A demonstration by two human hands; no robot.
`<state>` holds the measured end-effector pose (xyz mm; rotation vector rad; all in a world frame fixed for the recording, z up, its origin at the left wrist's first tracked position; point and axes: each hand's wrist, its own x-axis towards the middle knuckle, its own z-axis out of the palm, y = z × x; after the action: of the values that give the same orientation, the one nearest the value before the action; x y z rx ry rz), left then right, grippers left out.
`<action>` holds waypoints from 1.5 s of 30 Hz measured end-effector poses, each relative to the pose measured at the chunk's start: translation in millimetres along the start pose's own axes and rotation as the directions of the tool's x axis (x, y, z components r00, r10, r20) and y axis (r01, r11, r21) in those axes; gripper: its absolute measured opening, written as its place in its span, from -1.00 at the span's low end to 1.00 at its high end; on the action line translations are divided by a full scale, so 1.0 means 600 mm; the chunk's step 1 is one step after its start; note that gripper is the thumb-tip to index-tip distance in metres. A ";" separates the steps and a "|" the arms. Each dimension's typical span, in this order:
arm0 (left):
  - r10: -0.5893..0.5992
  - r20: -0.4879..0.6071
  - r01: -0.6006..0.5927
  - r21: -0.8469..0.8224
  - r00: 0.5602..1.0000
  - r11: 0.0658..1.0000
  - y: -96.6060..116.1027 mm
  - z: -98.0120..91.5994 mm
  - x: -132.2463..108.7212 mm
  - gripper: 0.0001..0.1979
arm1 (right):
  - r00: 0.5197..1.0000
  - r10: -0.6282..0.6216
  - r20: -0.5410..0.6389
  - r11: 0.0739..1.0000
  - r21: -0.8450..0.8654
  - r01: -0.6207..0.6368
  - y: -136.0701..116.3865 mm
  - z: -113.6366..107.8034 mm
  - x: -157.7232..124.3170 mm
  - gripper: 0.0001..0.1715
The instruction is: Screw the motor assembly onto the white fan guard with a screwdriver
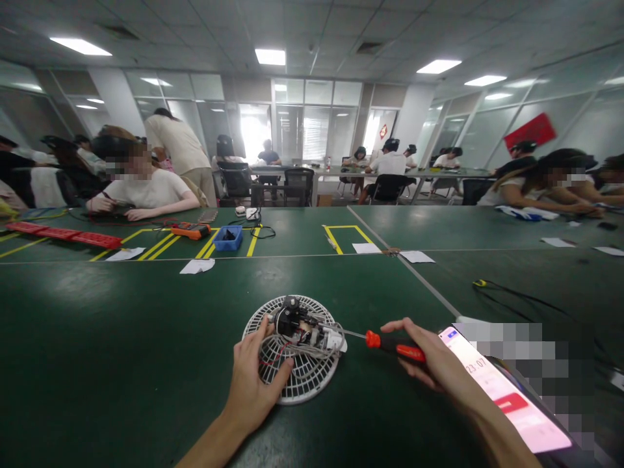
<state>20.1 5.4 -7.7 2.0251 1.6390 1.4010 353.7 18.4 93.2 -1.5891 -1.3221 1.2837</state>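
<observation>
A round white fan grille [312, 383] lies on the green table with a black fan motor [291, 316] on top of it. Grey cable [305, 353] and thin red wires loop around the motor, and a white plastic piece [336, 339] sits at the right side. My left hand [258, 364] holds the assembly from the left, fingers by the motor and thumb over the grille. In my right hand [429, 354] is a screwdriver [387, 344] with a red and black handle. Its shaft points left, toward the white piece; whether the tip touches is unclear.
A lit phone [507, 396] is beside my right forearm. Farther back are a blue bin [228, 238], an orange multimeter [191, 230], red trays [63, 234] and paper slips [197, 266]. A black cable [517, 292] lies at right. Other people sit around the tables.
</observation>
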 end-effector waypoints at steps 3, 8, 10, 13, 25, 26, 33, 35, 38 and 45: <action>-0.010 0.009 0.010 -0.007 1.000 1.000 0.000 -0.001 0.001 -0.23 | 1.000 0.003 -0.014 1.000 -0.003 -0.003 0.001 -0.002 0.002 -0.29; -0.007 -0.003 0.007 -0.002 1.000 1.000 0.003 -0.005 0.002 -0.22 | 0.999 -0.014 -0.051 0.995 0.098 0.019 -0.009 -0.004 -0.005 -0.30; -0.019 0.009 0.020 -0.002 1.000 1.000 0.004 -0.005 0.002 -0.22 | 0.994 -0.092 -0.063 0.979 0.176 0.102 -0.012 -0.004 -0.010 -0.31; -0.025 0.021 0.025 0.000 0.999 1.000 0.004 -0.005 0.002 -0.22 | 0.979 -0.176 -0.098 0.954 0.229 0.194 -0.013 -0.004 -0.013 -0.33; 0.012 0.021 -0.012 0.026 1.000 1.000 0.004 -0.009 0.004 -0.17 | 0.999 -0.033 -0.028 0.991 0.125 0.036 -0.018 -0.006 -0.012 -0.27; 0.013 0.023 -0.013 0.023 1.000 1.000 0.004 -0.009 0.004 -0.18 | 0.999 -0.038 -0.025 0.991 0.129 0.041 -0.019 -0.008 -0.013 -0.25; 0.019 0.036 -0.020 0.013 0.999 1.000 0.007 -0.010 0.003 -0.20 | 0.963 -0.254 -0.093 0.954 0.138 0.265 -0.005 -0.029 -0.013 -0.26; 0.021 0.041 -0.022 0.018 0.999 1.000 0.008 -0.010 0.002 -0.20 | 0.954 -0.278 -0.108 0.955 0.075 0.287 -0.002 -0.029 -0.011 -0.25; 0.018 0.045 -0.019 0.029 0.999 0.999 0.009 -0.010 0.003 -0.18 | 0.977 -0.192 -0.093 0.976 0.091 0.200 -0.003 -0.023 -0.008 -0.26; 0.048 0.049 -0.050 0.037 0.998 0.998 0.013 -0.014 0.005 -0.16 | 0.994 -0.073 -0.081 0.984 0.155 0.085 -0.010 -0.015 -0.004 -0.24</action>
<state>19.0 1.8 3.4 2.1169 1.6186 1.3362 360.6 18.1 102.1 -1.4468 -1.1945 1.2361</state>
